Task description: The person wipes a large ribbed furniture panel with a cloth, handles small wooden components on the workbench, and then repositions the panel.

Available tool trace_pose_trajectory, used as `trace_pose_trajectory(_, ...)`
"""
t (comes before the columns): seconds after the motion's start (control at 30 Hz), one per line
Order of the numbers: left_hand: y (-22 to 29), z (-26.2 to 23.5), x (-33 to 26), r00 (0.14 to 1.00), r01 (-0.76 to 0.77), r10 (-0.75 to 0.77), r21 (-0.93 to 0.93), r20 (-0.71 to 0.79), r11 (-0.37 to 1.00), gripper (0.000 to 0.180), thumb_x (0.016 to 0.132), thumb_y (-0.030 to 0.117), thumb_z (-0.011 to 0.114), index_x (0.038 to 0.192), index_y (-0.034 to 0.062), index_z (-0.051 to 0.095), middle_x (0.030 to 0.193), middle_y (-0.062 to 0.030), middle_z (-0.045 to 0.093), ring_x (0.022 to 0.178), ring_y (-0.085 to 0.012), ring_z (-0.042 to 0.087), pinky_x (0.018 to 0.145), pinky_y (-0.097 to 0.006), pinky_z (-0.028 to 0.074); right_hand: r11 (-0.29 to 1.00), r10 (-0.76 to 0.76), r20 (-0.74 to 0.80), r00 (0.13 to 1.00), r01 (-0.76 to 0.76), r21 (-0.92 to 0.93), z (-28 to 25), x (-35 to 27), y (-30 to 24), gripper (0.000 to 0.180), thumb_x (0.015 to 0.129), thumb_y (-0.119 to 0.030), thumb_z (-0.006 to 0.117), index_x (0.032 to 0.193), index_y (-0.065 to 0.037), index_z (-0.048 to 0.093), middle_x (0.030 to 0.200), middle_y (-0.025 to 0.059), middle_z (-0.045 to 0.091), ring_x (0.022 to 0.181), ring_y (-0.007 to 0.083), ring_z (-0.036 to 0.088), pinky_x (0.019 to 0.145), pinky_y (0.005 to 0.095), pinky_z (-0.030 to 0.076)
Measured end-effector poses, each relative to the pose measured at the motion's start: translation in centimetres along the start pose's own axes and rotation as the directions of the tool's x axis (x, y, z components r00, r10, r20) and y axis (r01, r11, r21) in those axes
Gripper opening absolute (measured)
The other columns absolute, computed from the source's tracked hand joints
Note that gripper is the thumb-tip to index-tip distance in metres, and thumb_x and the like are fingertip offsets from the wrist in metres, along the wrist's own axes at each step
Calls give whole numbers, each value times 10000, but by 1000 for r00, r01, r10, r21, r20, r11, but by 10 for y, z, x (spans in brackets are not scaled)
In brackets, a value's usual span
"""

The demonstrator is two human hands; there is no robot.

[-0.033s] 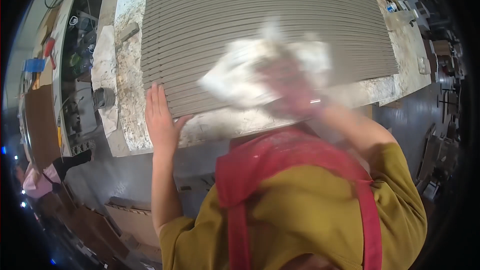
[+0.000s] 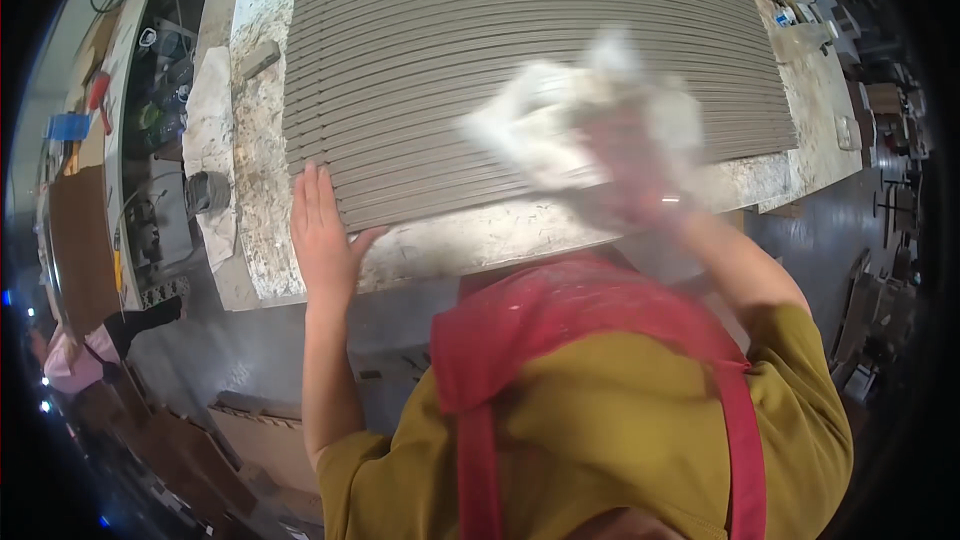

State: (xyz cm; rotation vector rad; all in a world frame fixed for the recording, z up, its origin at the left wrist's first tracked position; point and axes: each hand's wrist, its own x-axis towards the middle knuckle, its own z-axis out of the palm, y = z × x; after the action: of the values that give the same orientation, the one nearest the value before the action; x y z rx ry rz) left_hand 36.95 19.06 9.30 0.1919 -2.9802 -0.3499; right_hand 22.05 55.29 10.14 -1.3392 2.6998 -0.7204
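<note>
A wide grey-brown panel (image 2: 520,30) with narrow parallel ridges lies on a stained, whitish work table (image 2: 470,245). My left hand (image 2: 325,235) rests at its near left corner, fingers stretched out on the ridges and thumb spread along the front edge. A crumpled white cloth (image 2: 545,120), smeared by motion, is on the right part of the panel toward the front. My right hand (image 2: 625,155) is on the cloth and moves with it; its fingers are blurred, and the palm side is hidden.
Left of the panel are a small grey block (image 2: 260,59), a white sheet (image 2: 211,110) and a grey roll (image 2: 207,194). A shelf unit with bottles (image 2: 165,125) stands beyond. Bottles and clutter (image 2: 795,15) crowd the far right corner; a small pale block (image 2: 848,132) sits at the right edge.
My right hand and the white cloth have slid to the right and slightly away from me across the panel. My left hand stays in place.
</note>
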Motion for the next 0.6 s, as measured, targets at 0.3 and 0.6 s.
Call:
trace_pose_trajectory(0.3, 88, 26, 37, 970, -223, 219, 33, 103, 974, 936, 680, 507, 718, 1403, 33, 358, 1485, -163, 309, 1378, -348, 255, 1085, -532, 208, 995, 101, -73, 992, -102, -15, 33, 7, -39, 655, 819, -327, 575, 1413, -136, 377, 1425, 150, 398, 1352, 338, 315, 1131, 518, 161)
trace_pose_trajectory(0.6, 105, 15, 31, 974, -185, 173, 72, 146, 980, 1012, 653, 410, 772, 1424, -10, 269, 1518, -157, 239, 1397, -338, 225, 1103, -516, 197, 770, 356, -448, 820, -529, -357, -52, -124, 114, 481, 851, -333, 554, 1249, -63, 542, 1227, 181, 527, 1152, 326, 475, 998, 470, 342)
